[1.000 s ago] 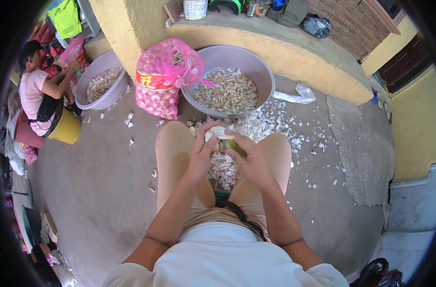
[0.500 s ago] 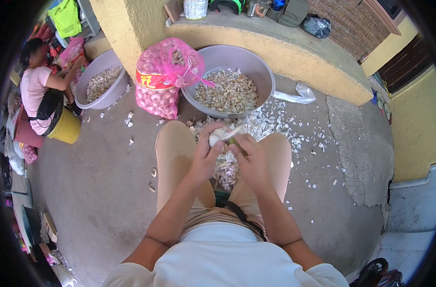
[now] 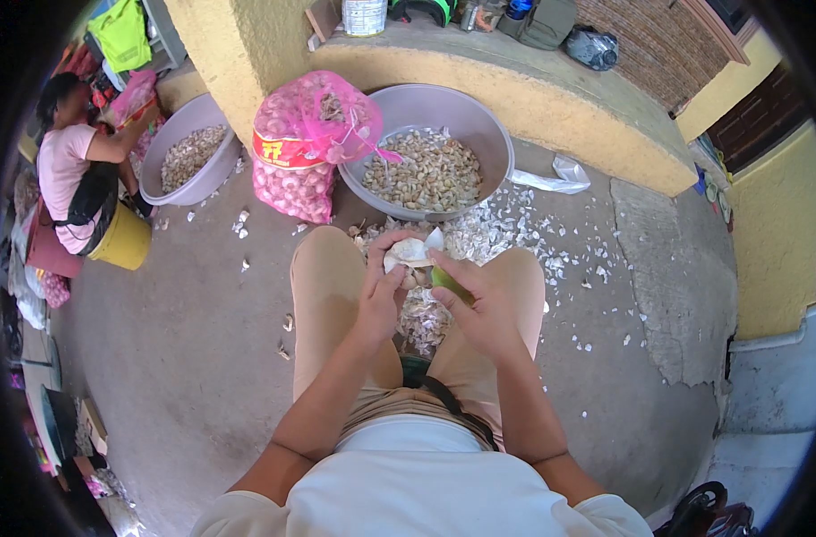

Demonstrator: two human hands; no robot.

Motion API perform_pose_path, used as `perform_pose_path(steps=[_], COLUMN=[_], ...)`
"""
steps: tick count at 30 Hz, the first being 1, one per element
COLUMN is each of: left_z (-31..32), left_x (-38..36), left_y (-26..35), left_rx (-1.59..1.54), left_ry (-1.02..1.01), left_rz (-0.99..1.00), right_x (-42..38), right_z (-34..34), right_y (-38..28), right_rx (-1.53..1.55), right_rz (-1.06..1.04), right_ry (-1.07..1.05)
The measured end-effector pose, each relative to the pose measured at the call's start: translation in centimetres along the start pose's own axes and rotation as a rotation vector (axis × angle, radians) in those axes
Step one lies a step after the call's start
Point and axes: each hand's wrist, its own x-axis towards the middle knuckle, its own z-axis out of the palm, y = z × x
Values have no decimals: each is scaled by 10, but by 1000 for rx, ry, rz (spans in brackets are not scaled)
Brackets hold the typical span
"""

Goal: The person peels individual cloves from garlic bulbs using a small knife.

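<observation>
My left hand is closed around a white garlic bulb, held between my knees with its papery skin partly loose. My right hand grips a green-handled tool close against the bulb's right side. I cannot make out the tool's working end. A flap of white skin stands up between the bulb and my right fingers. Below both hands lies a heap of garlic peelings. Just beyond my knees stands a large grey basin holding many loose garlic cloves.
A pink mesh sack of garlic bulbs leans left of the basin. White peelings litter the concrete floor. Farther left, a person sits on a yellow bucket beside another basin. A low yellow ledge runs behind.
My right hand has turned and shifted slightly right and down, baring more of the green handle. The bulb has rotated in my left hand, and its loose skin now stands up.
</observation>
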Motion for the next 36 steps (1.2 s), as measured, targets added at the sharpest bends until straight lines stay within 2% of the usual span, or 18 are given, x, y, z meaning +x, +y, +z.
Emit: perform_pose_path(steps=[5,14,19,22,25,31,36], left_z=[4,2,-2,5,5,5,3], left_x=[-2,-3,-4,-3,-2,-5,-6], left_y=[-2,-7,-10,-6,-3,-4,-9], left_rx=[-6,140,205,25,-21,107,70], left_ry=[0,-24,-35,13,-26,0,16], left_rz=[15,128,182,150,158,208,225], right_x=[-1,-1,1,-1,-2,-3,-4], right_z=[5,3,2,1,3,6,7], right_y=[-2,-11,-6,-10,-14,-18,-18], right_rx=[-117,-230,-149,-158,-141,-160,-149], right_rz=[-62,-24,-9,-18,-31,-47,-35], right_ry=[54,28,62,26,21,29,32])
